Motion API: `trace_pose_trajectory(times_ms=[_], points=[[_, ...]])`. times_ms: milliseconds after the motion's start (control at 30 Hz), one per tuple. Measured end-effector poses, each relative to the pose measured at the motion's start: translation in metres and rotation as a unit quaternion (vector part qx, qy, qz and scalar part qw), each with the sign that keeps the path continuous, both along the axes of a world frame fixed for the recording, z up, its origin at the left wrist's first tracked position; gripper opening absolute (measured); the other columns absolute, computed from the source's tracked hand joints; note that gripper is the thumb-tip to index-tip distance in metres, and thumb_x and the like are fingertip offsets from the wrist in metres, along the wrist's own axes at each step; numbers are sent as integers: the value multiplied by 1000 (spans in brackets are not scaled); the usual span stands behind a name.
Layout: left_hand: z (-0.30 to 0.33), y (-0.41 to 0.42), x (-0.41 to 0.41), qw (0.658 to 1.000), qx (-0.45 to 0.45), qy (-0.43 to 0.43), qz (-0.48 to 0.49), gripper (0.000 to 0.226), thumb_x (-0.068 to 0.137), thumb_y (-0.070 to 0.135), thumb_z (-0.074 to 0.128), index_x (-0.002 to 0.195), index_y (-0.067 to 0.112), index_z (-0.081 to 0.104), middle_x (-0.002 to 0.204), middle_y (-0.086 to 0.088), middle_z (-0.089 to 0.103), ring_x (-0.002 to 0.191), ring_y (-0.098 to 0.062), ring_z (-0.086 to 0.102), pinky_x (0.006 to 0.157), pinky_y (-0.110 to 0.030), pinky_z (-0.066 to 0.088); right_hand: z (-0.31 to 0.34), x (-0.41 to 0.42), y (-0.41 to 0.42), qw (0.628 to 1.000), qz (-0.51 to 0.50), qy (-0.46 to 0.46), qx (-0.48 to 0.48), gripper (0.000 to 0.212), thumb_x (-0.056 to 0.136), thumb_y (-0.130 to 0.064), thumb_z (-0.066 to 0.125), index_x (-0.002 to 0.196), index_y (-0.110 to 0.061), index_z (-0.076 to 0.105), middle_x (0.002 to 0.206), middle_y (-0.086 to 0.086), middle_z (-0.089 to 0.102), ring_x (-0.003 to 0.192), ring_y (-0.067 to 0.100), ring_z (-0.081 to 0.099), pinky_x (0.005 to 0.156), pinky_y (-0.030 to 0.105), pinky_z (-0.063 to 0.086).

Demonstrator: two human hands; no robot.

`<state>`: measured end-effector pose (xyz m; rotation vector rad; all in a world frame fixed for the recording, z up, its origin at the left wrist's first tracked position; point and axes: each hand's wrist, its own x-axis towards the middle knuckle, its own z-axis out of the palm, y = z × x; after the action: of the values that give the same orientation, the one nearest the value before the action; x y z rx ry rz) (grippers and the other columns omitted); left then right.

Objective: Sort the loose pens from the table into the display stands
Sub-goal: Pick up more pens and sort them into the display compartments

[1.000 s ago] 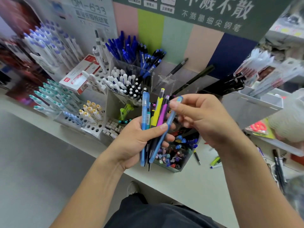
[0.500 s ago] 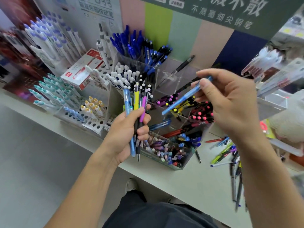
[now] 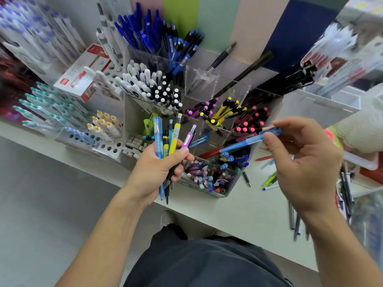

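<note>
My left hand (image 3: 157, 168) grips a bundle of pens (image 3: 169, 146) upright in front of the clear display stand (image 3: 209, 129). My right hand (image 3: 304, 162) pinches one blue pen (image 3: 248, 140) over its compartments. More loose pens (image 3: 269, 180) lie on the worktop (image 3: 238, 212) beside it.

The left hand (image 3: 157, 168) is covering the middle of its bundle of pens (image 3: 169, 139). Motion blur is smearing the packaged pens (image 3: 344, 52) at upper right (labels unreadable). The frame's right edge is cutting off loose pens (image 3: 346, 189) on the counter (image 3: 238, 212).
</note>
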<state>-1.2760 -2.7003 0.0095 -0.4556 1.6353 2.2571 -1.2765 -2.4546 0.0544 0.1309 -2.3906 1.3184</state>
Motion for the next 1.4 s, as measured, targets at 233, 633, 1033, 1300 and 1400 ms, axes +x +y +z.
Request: trace_pose_trajectory(times_ms=[233,633,1033,1300,1400], points=[[-2,2,-6,999,-15,5,-31,19,95,11,62,113,7,57,84,-13,70,53,-14,48,46,-22,40,-2,-9,16,972,-17,-117,-205,23,94,6,63,95,-17,58,97,1,78,75,20,74,77,28,60],[-8,-10,-9,997,-42,17,69,16,100,10,58,115,6,57,85,-8,72,51,-12,50,44,-20,42,0,-16,-28,975,69,-115,-176,13,87,6,72,95,-4,68,93,7,76,82,21,75,76,31,61],[-10,-10,-2,996,-68,31,44,15,99,10,60,113,7,61,89,-11,75,54,-12,53,46,-21,43,-15,-31,-39,952,121,-179,217,27,96,-9,66,120,-16,74,107,-1,76,93,12,69,92,31,54],[-17,7,-11,996,-86,25,23,18,97,10,63,115,7,60,92,-12,76,54,-13,52,49,-25,43,-17,-21,-16,886,141,-313,313,52,95,-31,69,144,-29,53,119,2,69,103,22,63,93,38,52],[-19,9,-13,995,-97,29,14,16,98,10,62,113,7,60,86,-8,74,53,-12,50,47,-24,42,-27,-25,-26,872,169,-318,331,42,96,-39,66,136,-32,57,121,3,65,111,28,60,94,44,51]])
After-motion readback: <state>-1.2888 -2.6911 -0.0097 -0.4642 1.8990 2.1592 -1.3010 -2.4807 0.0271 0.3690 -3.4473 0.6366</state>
